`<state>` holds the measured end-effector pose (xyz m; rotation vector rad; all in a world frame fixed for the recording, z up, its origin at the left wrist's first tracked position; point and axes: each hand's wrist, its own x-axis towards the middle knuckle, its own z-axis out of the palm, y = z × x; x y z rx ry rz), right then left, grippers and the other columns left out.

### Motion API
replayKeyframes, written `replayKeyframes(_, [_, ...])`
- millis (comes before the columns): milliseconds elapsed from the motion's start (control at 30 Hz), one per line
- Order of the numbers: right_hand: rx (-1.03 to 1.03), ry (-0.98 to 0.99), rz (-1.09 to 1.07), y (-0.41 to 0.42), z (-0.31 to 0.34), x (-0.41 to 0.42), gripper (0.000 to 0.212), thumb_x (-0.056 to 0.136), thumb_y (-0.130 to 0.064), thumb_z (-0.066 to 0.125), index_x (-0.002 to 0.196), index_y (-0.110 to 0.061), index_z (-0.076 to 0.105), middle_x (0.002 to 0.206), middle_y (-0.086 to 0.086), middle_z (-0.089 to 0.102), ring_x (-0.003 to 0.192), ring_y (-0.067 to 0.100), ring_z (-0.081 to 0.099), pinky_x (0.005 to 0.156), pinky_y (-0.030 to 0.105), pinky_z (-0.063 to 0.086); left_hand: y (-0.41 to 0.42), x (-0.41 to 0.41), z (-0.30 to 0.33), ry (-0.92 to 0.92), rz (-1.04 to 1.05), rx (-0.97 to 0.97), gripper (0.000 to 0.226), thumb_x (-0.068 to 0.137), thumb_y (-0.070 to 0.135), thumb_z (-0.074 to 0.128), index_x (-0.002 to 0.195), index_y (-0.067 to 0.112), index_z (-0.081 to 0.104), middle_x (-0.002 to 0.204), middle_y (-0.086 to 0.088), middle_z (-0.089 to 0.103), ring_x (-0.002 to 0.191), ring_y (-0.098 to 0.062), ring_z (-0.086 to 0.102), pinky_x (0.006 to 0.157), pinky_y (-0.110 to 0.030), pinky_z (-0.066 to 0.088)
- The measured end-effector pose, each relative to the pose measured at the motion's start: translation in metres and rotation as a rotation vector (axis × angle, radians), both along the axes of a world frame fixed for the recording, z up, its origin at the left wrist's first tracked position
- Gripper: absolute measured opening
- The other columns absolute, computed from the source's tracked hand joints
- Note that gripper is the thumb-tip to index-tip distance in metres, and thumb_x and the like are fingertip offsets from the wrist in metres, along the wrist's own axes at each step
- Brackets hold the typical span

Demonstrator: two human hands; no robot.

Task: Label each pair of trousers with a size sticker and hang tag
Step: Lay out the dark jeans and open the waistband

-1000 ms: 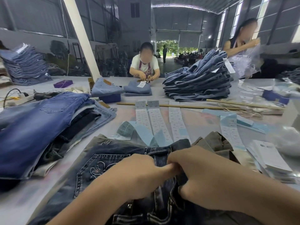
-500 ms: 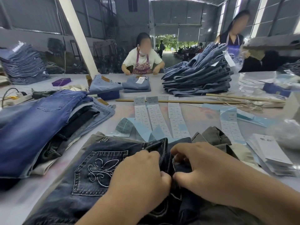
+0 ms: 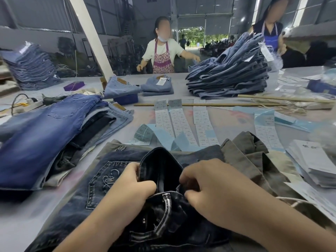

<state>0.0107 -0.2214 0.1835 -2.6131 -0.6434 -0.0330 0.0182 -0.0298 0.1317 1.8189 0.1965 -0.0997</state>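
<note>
Both hands are buried in the dark jeans (image 3: 116, 180) lying flat on the tabletop (image 3: 227, 122) right under the camera. The left hand (image 3: 131, 186) has its fingers curled round the raised waistband edge, and the right hand (image 3: 214, 190) has its fingers pinched into the fabric just across the opening, so the waist stands up between them. This denim looks thick and heavy but floppy; it will sag wherever it is not held, so the stiff stitched waistband or a belt loop is likely the best place to grip for tagging. Under and to the right lies one olive pair of trousers (image 3: 249, 153), crumpled. Just beyond, four strips of size stickers (image 3: 181, 122) run away from the camera, plus one curled strip (image 3: 143, 133) on blue backing. To the right sits one stack of hang tags (image 3: 316, 160), thin card, light and easy to bend. On the left, one loose pile of blue jeans (image 3: 47, 131); farther back, one tall folded stack (image 3: 229, 77). Two workers (image 3: 161, 51) stand at the far side.
</note>
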Motion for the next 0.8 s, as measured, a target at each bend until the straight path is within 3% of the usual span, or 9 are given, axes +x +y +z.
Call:
replayKeyframes(100, [0.021,-0.046,0.142,-0.01,-0.005,-0.009,0.018,0.084,-0.023,0.054,0.096,-0.026,0.067,0.09,-0.01,0.062,0.09,0.005,0.049,0.08,0.023,0.045,-0.006,-0.005,0.005,-0.023,0.013,0.055,0.049,0.042,0.049,0.061,0.09,0.045,0.055,0.081,0.002,0.066,0.06,-0.012,0.065,0.059,-0.031,0.048])
replayKeyframes(200, [-0.073,-0.028,0.291,-0.019,-0.004,-0.017,0.024,0.072,-0.022,0.053,0.084,-0.031,0.071,0.08,-0.015,0.061,0.085,0.003,0.047,0.074,0.023,0.044,-0.009,-0.01,0.01,-0.029,-0.002,0.158,0.049,0.048,0.053,0.06,0.095,0.049,0.049,0.086,0.012,0.066,0.065,-0.002,0.065,0.055,-0.017,0.047])
replayKeyframes(333, [-0.167,-0.294,0.379,-0.019,-0.009,-0.022,0.022,0.074,-0.022,0.056,0.065,-0.037,0.068,0.069,-0.019,0.053,0.065,0.005,0.051,0.062,0.021,0.037,-0.016,-0.016,0.015,-0.145,-0.033,0.117,0.052,0.046,0.045,0.055,0.097,0.049,0.05,0.091,0.002,0.073,0.076,-0.022,0.071,0.076,-0.051,0.056])
replayKeyframes(433, [-0.203,-0.363,0.421,-0.017,-0.005,-0.018,0.031,0.083,-0.015,0.061,0.067,-0.04,0.07,0.069,-0.02,0.054,0.065,0.003,0.051,0.062,0.017,0.035,-0.021,-0.018,0.018,-0.259,0.047,0.029,0.041,0.054,0.028,0.056,0.088,0.05,0.055,0.081,0.001,0.072,0.067,-0.027,0.069,0.065,-0.053,0.056])
replayKeyframes(500, [-0.163,-0.328,0.408,-0.017,0.0,-0.015,0.028,0.067,-0.012,0.068,0.07,-0.04,0.074,0.068,-0.019,0.058,0.061,0.004,0.054,0.056,0.015,0.04,-0.02,-0.017,0.023,-0.332,0.128,-0.125,0.043,0.06,0.008,0.05,0.08,0.045,0.061,0.071,-0.002,0.071,0.057,-0.025,0.068,0.051,-0.042,0.053])
replayKeyframes(567, [-0.014,-0.157,0.276,-0.014,0.01,-0.012,0.039,0.072,-0.002,0.064,0.079,-0.038,0.078,0.071,-0.016,0.064,0.066,0.002,0.059,0.056,0.014,0.045,-0.018,-0.014,0.03,-0.382,0.193,-0.342,0.053,0.068,-0.013,0.042,0.077,0.034,0.065,0.063,-0.006,0.069,0.05,-0.023,0.066,0.043,-0.031,0.05])
replayKeyframes(667, [0.164,0.051,0.029,-0.014,0.015,-0.002,0.032,0.092,-0.022,0.052,0.101,-0.051,0.059,0.083,-0.026,0.064,0.073,-0.012,0.058,0.061,0.009,0.045,-0.015,-0.01,0.033,-0.456,0.222,-0.494,0.059,0.068,-0.026,0.032,0.081,0.022,0.063,0.059,-0.004,0.065,0.048,-0.017,0.063,0.038,-0.025,0.047])
replayKeyframes(733, [0.051,0.067,-0.037,-0.01,0.018,0.006,0.014,0.093,-0.038,0.053,0.097,-0.029,0.063,0.074,-0.011,0.065,0.064,0.001,0.061,0.056,0.019,0.049,-0.016,-0.01,0.029,-0.455,0.211,-0.538,0.06,0.066,-0.025,0.035,0.079,0.026,0.066,0.064,-0.004,0.066,0.053,-0.017,0.064,0.041,-0.026,0.049])
replayKeyframes(800, [-0.142,0.085,-0.049,0.005,0.022,0.009,0.04,0.087,-0.055,0.058,0.078,-0.016,0.063,0.066,-0.002,0.063,0.059,0.011,0.06,0.051,0.027,0.046,-0.016,-0.012,0.02,-0.447,0.208,-0.554,0.066,0.067,-0.026,0.036,0.073,0.031,0.068,0.07,-0.004,0.067,0.057,-0.018,0.065,0.044,-0.027,0.051])
